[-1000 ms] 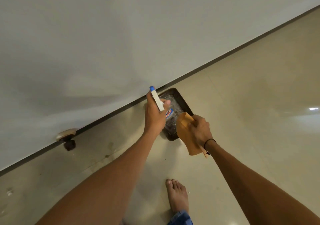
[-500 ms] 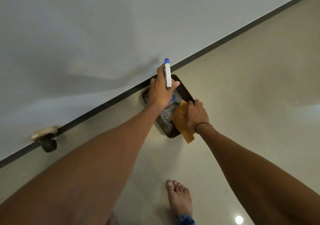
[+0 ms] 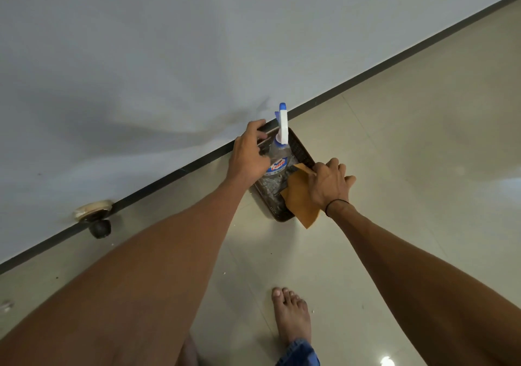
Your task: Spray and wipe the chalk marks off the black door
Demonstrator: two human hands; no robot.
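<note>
A clear spray bottle (image 3: 278, 160) with a white and blue trigger head stands in a dark brown tray (image 3: 305, 151) on the floor against the wall. My left hand (image 3: 249, 154) is just left of the bottle's neck, fingers loosely curled and not wrapped round it. An orange cloth (image 3: 300, 202) lies over the tray's near right corner, and my right hand (image 3: 328, 183) holds it down with curled fingers. No black door and no chalk marks are in view.
A pale wall (image 3: 197, 55) with a black skirting strip (image 3: 174, 172) runs diagonally across the view. A round door stopper (image 3: 97, 220) sits at its foot on the left. My bare foot (image 3: 290, 315) stands on the glossy beige floor tiles (image 3: 408, 154).
Both hands went down to the tray. The left hand set the bottle upright in it and loosened its grip. The right hand lowered the cloth onto the tray's corner.
</note>
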